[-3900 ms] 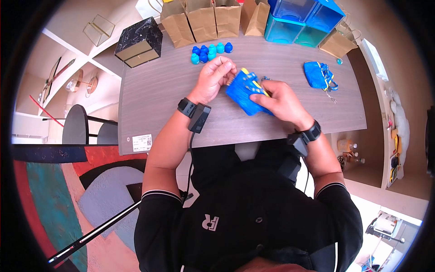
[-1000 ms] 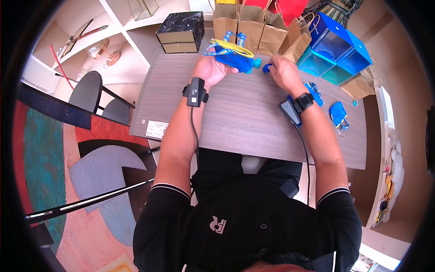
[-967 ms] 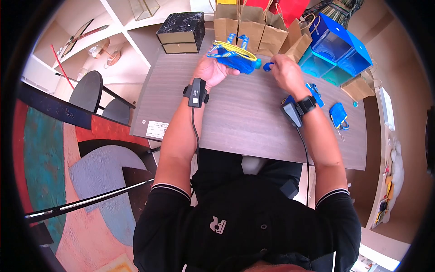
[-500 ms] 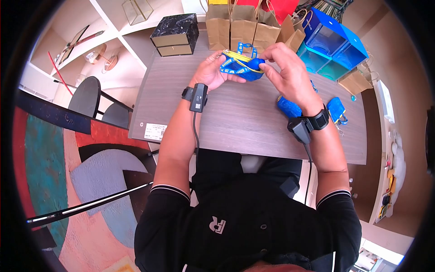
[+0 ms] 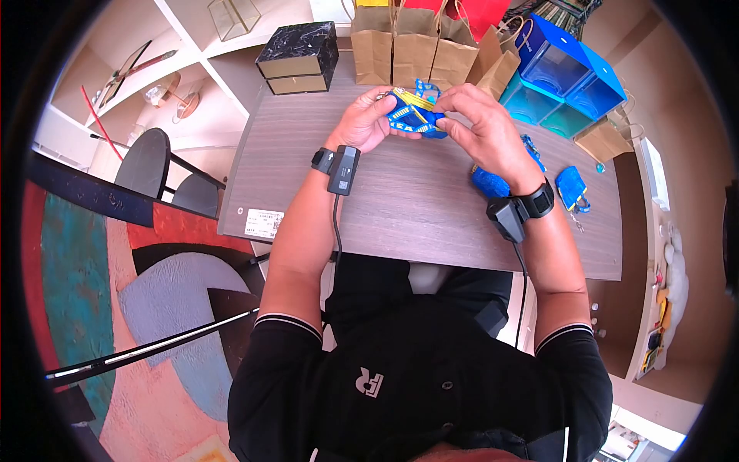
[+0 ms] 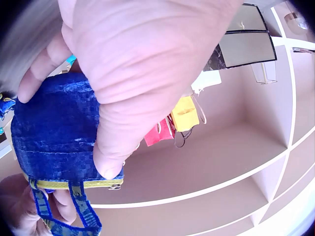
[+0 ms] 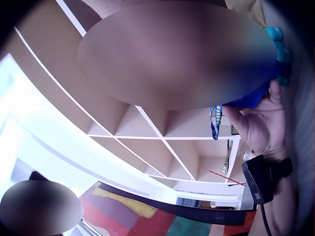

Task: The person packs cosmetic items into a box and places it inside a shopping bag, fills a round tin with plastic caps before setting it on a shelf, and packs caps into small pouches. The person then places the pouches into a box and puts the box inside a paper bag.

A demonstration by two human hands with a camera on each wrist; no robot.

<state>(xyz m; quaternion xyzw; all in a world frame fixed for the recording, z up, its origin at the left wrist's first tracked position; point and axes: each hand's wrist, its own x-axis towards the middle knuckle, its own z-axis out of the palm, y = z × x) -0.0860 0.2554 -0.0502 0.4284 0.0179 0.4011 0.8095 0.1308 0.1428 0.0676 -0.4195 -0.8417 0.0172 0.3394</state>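
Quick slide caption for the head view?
Left hand holding a yellow-trimmed blue pouch above a table, right hand at its edge.

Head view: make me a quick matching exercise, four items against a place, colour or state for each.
1. left hand
2. marbled box
3. label sticker
4. drawer unit

A. blue and teal
B. near the table's front left corner
C. gripping a blue pouch
D. left of the row of brown paper bags

Pairs: 1-C, 2-D, 3-B, 4-A
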